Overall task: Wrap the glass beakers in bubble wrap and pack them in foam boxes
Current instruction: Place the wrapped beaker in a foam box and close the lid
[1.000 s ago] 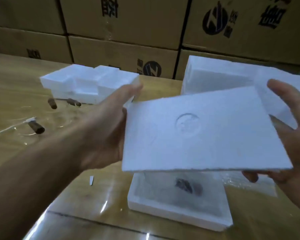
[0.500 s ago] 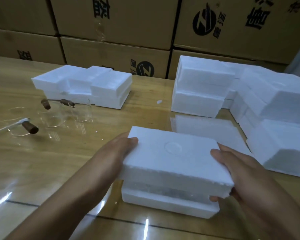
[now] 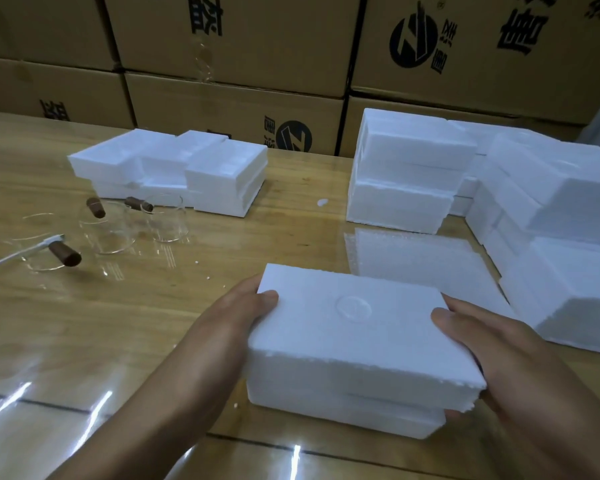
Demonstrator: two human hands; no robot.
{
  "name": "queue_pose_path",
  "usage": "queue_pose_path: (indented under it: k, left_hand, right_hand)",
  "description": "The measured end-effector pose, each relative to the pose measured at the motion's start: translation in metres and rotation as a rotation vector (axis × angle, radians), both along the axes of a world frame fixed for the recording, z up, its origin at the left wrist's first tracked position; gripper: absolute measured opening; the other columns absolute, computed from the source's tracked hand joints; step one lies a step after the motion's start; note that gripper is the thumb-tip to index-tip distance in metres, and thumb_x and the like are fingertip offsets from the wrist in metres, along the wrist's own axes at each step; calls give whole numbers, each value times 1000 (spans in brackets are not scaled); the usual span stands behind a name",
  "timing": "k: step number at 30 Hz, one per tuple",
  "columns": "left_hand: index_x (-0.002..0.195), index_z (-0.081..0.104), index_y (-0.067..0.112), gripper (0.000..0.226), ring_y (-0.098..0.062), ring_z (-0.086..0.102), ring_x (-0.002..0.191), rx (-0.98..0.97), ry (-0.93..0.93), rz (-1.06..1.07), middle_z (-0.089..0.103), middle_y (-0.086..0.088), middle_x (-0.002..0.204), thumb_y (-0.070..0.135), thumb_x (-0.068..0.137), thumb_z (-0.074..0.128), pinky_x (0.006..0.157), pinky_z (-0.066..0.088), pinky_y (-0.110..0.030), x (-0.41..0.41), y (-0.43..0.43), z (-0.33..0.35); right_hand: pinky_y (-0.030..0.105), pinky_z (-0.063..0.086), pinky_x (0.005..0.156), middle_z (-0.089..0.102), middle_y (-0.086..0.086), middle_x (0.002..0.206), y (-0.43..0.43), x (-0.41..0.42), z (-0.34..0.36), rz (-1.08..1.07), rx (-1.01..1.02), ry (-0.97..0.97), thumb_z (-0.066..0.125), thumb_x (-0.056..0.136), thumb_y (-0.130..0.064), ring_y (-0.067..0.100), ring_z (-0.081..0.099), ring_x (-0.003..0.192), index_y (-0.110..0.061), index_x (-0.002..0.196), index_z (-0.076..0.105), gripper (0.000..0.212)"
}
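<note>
A white foam box (image 3: 343,407) sits on the wooden table near me with its foam lid (image 3: 354,337) on top, a round mark pressed into the lid. My left hand (image 3: 232,320) grips the lid's left end, thumb on top. My right hand (image 3: 499,355) grips the right end, thumb on top and fingers under the edge. The box's inside is hidden. Three clear glass beakers (image 3: 110,226) with brown handles stand unwrapped at the left.
Stacks of foam boxes (image 3: 402,174) stand at the back and right, a lower stack (image 3: 174,168) at back left. A flat sheet of bubble wrap (image 3: 423,261) lies beyond the box. Cardboard cartons (image 3: 257,46) wall the table's far edge. A white rod (image 3: 18,252) lies far left.
One second ago both hands held the lid up in the air over the open box. They lowered it, and it now sits fully down on the box.
</note>
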State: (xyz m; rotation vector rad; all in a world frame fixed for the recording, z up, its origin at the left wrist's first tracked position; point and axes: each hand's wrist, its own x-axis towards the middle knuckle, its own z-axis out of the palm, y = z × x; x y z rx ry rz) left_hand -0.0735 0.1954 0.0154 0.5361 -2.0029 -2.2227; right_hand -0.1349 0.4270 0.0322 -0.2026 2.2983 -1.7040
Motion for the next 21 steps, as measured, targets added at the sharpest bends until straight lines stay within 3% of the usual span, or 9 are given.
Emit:
queue_pose_path:
  k: [2, 5, 8, 11, 14, 15, 17, 19, 21]
  left_hand:
    - [99, 77, 31, 38, -19, 73, 96, -41, -6, -28, 78, 4, 101, 16, 100, 42, 90, 50, -39, -2, 1, -1]
    - [91, 77, 39, 42, -19, 73, 94, -87, 8, -35, 78, 5, 97, 17, 99, 43, 88, 50, -37, -6, 3, 1]
    - [88, 75, 43, 30, -19, 73, 92, -141, 40, -28, 78, 7, 95, 27, 92, 51, 89, 50, -40, -6, 4, 2]
    - [101, 73, 44, 33, -16, 70, 104, -147, 46, -63, 75, 10, 109, 47, 77, 50, 105, 45, -50, -2, 0, -5]
    - [122, 60, 58, 65, 1, 53, 127, -64, 127, -113, 59, 32, 131, 72, 58, 66, 115, 34, -40, 5, -10, -9]
    - [126, 56, 61, 74, 4, 51, 128, -54, 198, -180, 55, 35, 134, 74, 55, 71, 112, 37, -36, 5, -14, -9]
    - [136, 41, 64, 86, 7, 51, 127, -205, 342, -316, 48, 34, 140, 81, 57, 72, 98, 47, -26, 4, -18, -1]
    - [136, 36, 67, 80, 9, 53, 123, -451, 414, -273, 48, 34, 139, 88, 62, 61, 89, 49, -21, -2, -19, 12]
    - [121, 50, 66, 61, 8, 61, 107, -556, 475, -177, 60, 30, 121, 92, 66, 47, 76, 51, -12, -10, -17, 27]
  right_hand:
    - [39, 48, 88, 74, -21, 101, 2, 0, 0, -33, -6, 21, 60, 71, -60, 1, 69, 91, -53, 109, 67, 39]
    - [37, 47, 88, 74, -22, 97, 0, 2, 1, -45, 3, 44, 54, 87, -50, -4, 68, 85, -59, 103, 65, 21]
    - [34, 45, 86, 73, -26, 98, 0, 2, 0, -46, 43, 47, 52, 89, -51, -9, 66, 85, -60, 104, 64, 22]
    - [37, 46, 81, 74, -20, 97, 1, 2, -2, -20, 32, 6, 52, 89, -50, -4, 68, 83, -53, 105, 67, 22]
    - [37, 47, 70, 76, -1, 86, 0, 0, 0, -48, -128, -124, 63, 75, -45, 14, 70, 77, -33, 93, 77, 26]
    - [36, 47, 65, 73, 10, 81, 1, -2, 2, -61, -202, -173, 64, 69, -44, 21, 68, 72, -24, 86, 79, 30]
    - [33, 46, 53, 64, 14, 66, 2, -7, 10, -54, -307, -273, 66, 65, -41, 24, 61, 58, -14, 71, 78, 30]
    - [27, 41, 35, 53, 9, 50, 4, -14, 22, 5, -329, -294, 66, 58, -39, 18, 50, 38, -13, 61, 75, 28]
    - [22, 36, 27, 53, 15, 52, 5, -20, 35, 82, -273, -266, 65, 47, -40, 17, 45, 31, -11, 69, 76, 38]
